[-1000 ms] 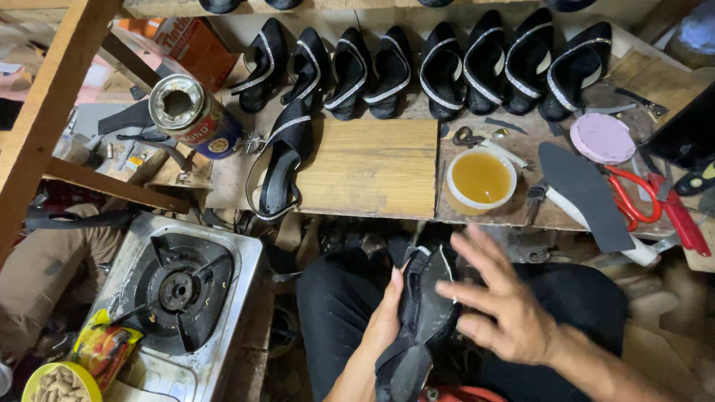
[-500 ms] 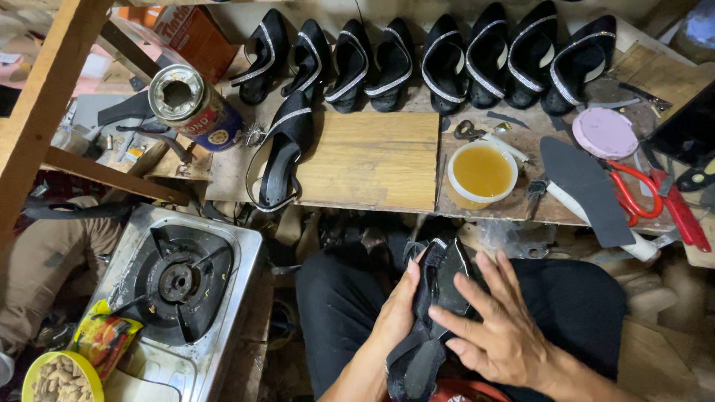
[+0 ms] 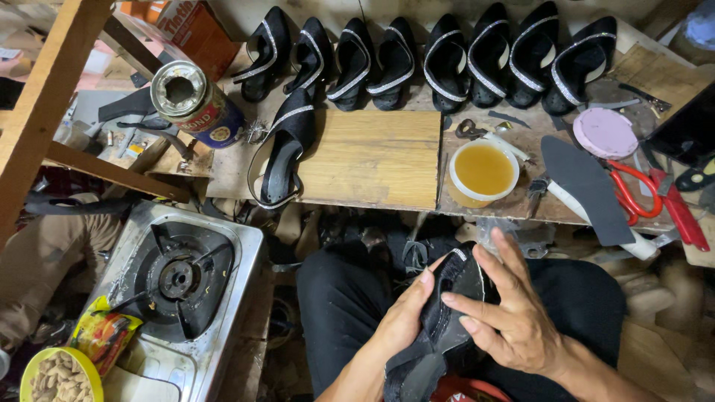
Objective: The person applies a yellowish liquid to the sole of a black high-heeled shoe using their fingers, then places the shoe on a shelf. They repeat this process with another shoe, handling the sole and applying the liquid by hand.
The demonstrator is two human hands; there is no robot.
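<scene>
You've got a black shoe upper [image 3: 447, 313] sitting over your lap, below the wooden workboard [image 3: 372, 158], and both hands are on it. Your left hand [image 3: 406, 316] cups it from the left side with the fingers curled round its edge, thumb up near the top. Your right hand [image 3: 514, 320] lies flat over the front, fingers spread and pressed on the black material, so not clenched, more of a splayed press. The lower end of the upper runs off the bottom of the frame, and your right hand covers most of its right side, so I can't tell how it's shaped there.

Along the far edge of the workboard there's a row of 7 black shoes with silver trim [image 3: 447, 56]; the tops of a few are cut off by the frame. 1 more black shoe [image 3: 283, 152] lies on the board's left end. Just right of the board sits a white bowl of amber liquid [image 3: 484, 171], and further right a black sole piece [image 3: 588, 186], a pink round lid [image 3: 605, 132] and red scissors [image 3: 640, 190], partly tucked under other tools. Left of the board stands an open tin can [image 3: 195, 104]. Below-left of the board is a gas burner [image 3: 175, 279], with a yellow bowl of nuts [image 3: 59, 376] cropped at the corner.
</scene>
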